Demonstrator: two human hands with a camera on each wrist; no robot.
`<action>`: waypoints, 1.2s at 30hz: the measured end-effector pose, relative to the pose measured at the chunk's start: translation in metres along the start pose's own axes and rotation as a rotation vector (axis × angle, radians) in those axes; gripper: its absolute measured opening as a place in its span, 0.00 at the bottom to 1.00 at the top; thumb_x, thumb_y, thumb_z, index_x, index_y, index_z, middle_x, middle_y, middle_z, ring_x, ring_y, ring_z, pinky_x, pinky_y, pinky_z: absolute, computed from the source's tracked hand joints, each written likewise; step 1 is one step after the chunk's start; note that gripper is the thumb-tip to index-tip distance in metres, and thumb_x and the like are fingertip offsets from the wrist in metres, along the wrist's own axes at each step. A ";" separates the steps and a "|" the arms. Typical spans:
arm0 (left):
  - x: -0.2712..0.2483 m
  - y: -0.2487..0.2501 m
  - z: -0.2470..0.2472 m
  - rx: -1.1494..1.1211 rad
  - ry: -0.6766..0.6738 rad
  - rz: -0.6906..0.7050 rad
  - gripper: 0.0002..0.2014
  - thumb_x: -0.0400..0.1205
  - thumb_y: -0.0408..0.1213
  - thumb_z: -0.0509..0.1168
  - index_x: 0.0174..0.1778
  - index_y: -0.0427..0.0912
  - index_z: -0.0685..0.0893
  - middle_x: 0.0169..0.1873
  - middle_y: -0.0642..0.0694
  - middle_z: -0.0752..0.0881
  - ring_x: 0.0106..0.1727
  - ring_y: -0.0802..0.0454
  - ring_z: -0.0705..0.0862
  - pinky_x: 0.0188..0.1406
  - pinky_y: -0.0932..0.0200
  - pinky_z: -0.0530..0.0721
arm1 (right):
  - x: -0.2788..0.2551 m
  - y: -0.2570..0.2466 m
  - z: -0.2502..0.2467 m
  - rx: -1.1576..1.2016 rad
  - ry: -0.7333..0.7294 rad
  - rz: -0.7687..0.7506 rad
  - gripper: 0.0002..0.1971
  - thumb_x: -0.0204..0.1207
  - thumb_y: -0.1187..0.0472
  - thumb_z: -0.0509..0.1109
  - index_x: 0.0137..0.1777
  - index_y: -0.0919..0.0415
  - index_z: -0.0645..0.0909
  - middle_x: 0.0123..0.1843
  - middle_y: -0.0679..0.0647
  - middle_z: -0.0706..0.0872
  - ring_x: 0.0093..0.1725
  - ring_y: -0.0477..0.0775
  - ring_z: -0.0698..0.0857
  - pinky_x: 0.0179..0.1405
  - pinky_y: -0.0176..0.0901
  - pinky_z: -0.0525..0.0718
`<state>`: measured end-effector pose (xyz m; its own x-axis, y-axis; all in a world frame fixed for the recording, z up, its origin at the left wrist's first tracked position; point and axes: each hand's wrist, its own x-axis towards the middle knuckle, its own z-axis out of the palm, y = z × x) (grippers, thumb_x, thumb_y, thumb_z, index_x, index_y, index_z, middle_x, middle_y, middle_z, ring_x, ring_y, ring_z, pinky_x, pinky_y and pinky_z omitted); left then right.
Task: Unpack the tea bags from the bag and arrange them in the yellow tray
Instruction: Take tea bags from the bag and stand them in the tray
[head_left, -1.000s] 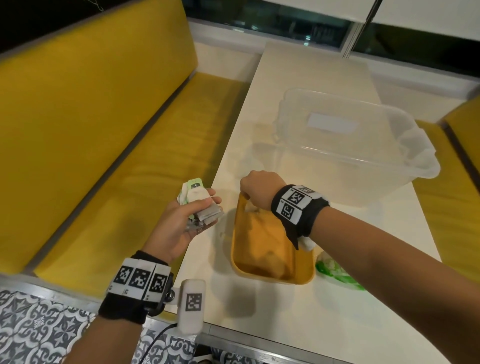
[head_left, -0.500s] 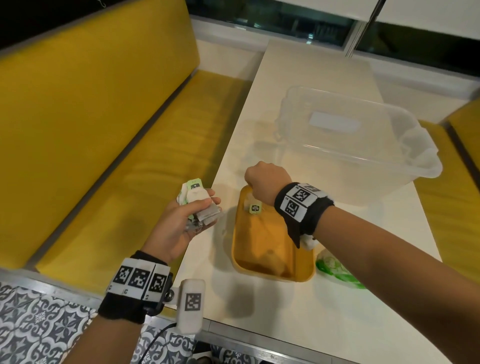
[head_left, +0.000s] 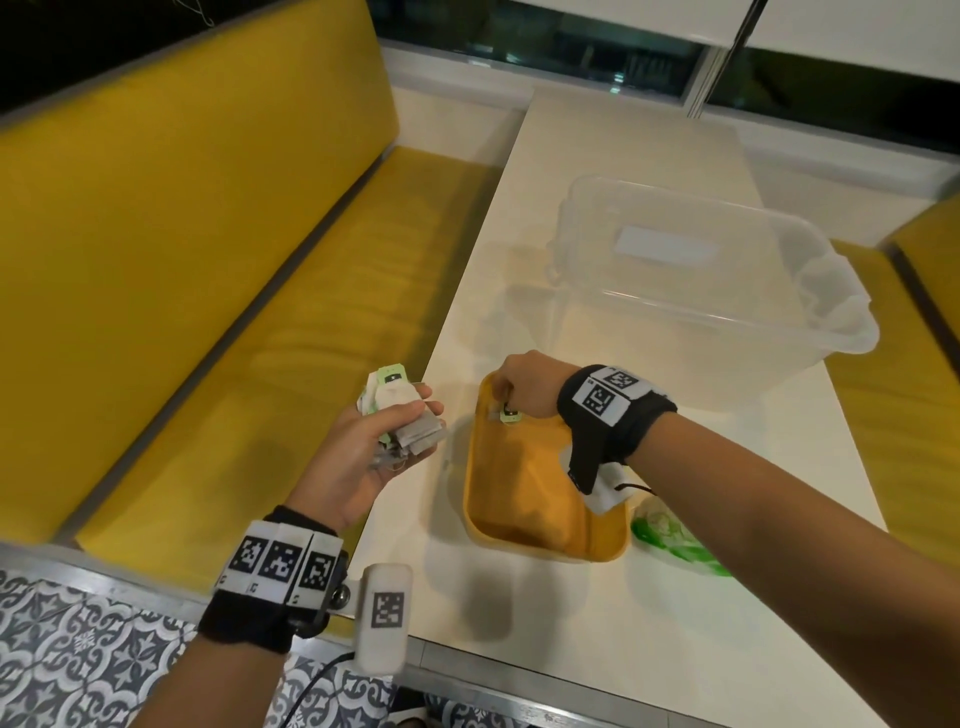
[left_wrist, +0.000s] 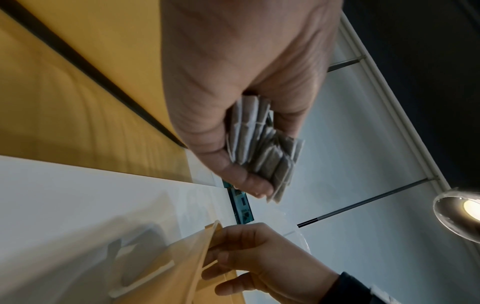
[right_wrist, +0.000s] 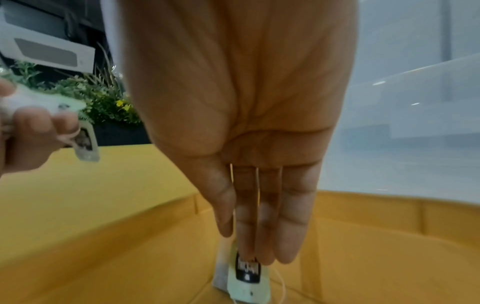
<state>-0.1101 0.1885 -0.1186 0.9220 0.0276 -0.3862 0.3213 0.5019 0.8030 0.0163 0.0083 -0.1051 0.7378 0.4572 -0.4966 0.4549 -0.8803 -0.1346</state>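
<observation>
My left hand is held over the table's left edge and grips a bundle of tea bags with pale green tags; the left wrist view shows the grey bags fanned between thumb and fingers. The yellow tray lies on the white table. My right hand is at the tray's far left corner. Its thumb and straight fingers pinch the top of one tea bag, which stands on its end on the tray floor. That bag's green tag shows below the knuckles.
A crumpled green and clear plastic bag lies right of the tray, partly under my right forearm. A large clear plastic tub stands behind the tray. A yellow bench runs along the table's left side.
The right hand has stayed at the tray's far end, and the tea bag's tag has come into view under it. The left hand holds its bundle still.
</observation>
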 end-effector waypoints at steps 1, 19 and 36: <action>-0.001 0.000 0.000 -0.008 -0.003 -0.009 0.19 0.73 0.38 0.70 0.60 0.39 0.83 0.49 0.41 0.89 0.53 0.46 0.87 0.39 0.59 0.88 | -0.002 0.001 -0.003 0.019 0.003 -0.004 0.14 0.83 0.64 0.62 0.64 0.66 0.82 0.61 0.61 0.85 0.57 0.61 0.84 0.62 0.49 0.83; -0.013 -0.009 0.056 -0.011 -0.216 -0.108 0.18 0.74 0.36 0.69 0.60 0.35 0.83 0.50 0.39 0.89 0.46 0.49 0.91 0.36 0.61 0.88 | -0.091 -0.009 -0.023 0.607 0.280 -0.297 0.18 0.67 0.64 0.82 0.58 0.57 0.86 0.52 0.53 0.82 0.40 0.61 0.84 0.39 0.41 0.82; -0.024 -0.014 0.082 -0.093 -0.304 -0.176 0.24 0.78 0.43 0.66 0.67 0.35 0.80 0.56 0.36 0.88 0.52 0.45 0.90 0.38 0.55 0.90 | -0.121 0.017 -0.011 0.887 0.536 -0.243 0.07 0.70 0.75 0.75 0.39 0.66 0.81 0.37 0.56 0.82 0.24 0.42 0.79 0.21 0.40 0.79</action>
<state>-0.1185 0.1096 -0.0834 0.8808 -0.3172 -0.3515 0.4729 0.5529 0.6861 -0.0595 -0.0604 -0.0382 0.8977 0.4388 0.0411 0.2529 -0.4365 -0.8635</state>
